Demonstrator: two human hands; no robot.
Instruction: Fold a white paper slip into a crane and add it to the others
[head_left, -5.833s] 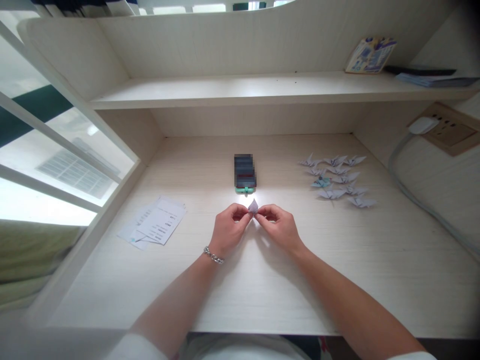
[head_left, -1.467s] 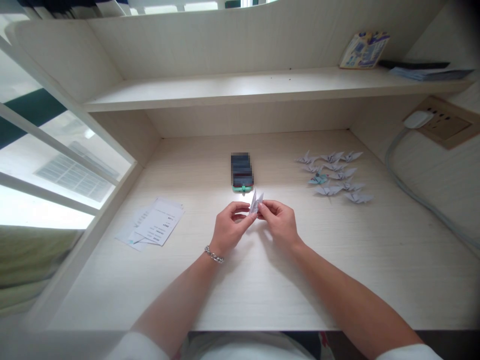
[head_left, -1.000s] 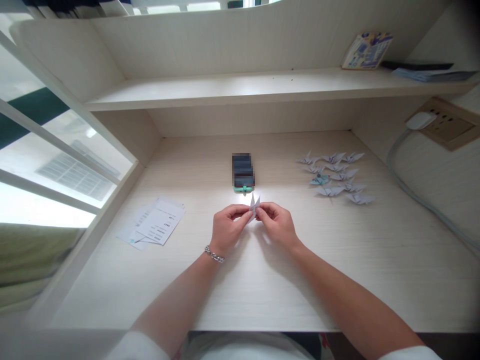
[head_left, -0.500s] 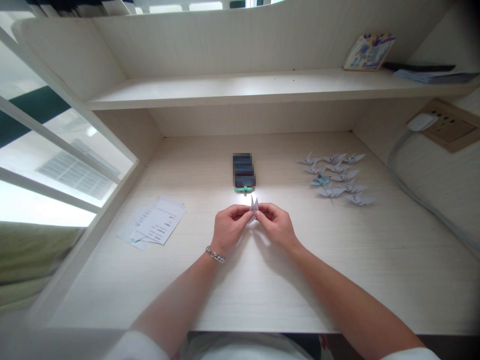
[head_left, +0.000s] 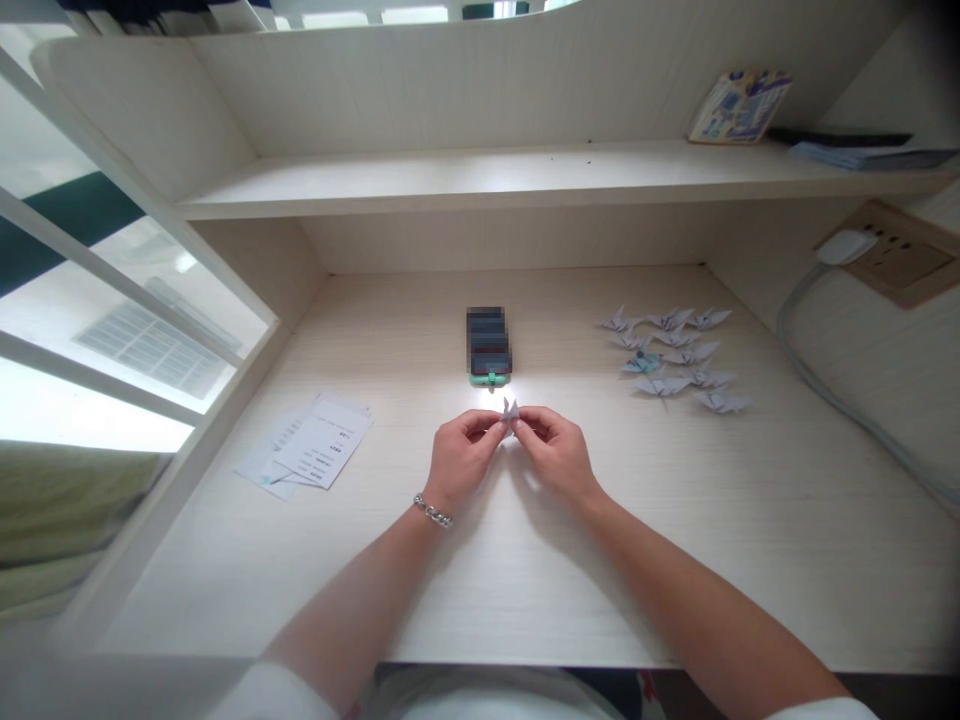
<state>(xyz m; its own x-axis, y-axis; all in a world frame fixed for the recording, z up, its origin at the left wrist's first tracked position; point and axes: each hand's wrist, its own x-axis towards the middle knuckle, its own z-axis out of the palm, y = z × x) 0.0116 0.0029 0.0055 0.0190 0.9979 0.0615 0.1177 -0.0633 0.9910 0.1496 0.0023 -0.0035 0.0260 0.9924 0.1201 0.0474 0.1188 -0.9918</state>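
A small folded white paper [head_left: 511, 411] with pointed tips is pinched between both hands above the middle of the desk. My left hand [head_left: 466, 455] grips its left side between thumb and fingers. On the other side, my right hand [head_left: 553, 452] pinches it the same way, the two thumbs almost meeting. The paper's lower part is mostly hidden by my fingers. Just beyond it lies a phone [head_left: 488, 342] with a blurred screen and a green edge. Several folded paper cranes [head_left: 679, 337] stand in a cluster to the right, one of them bluish [head_left: 642, 361].
Printed paper sheets [head_left: 324, 440] lie on the left of the desk [head_left: 525, 590]. A shelf [head_left: 450, 178] crosses the back, holding a small colourful packet [head_left: 740, 106]. At right, a cable [head_left: 832, 395] hangs from a plug in the wall socket [head_left: 900, 250].
The tips of the folded paper stand lower and spread wider apart than before. Both hands keep their pinch and have barely moved.
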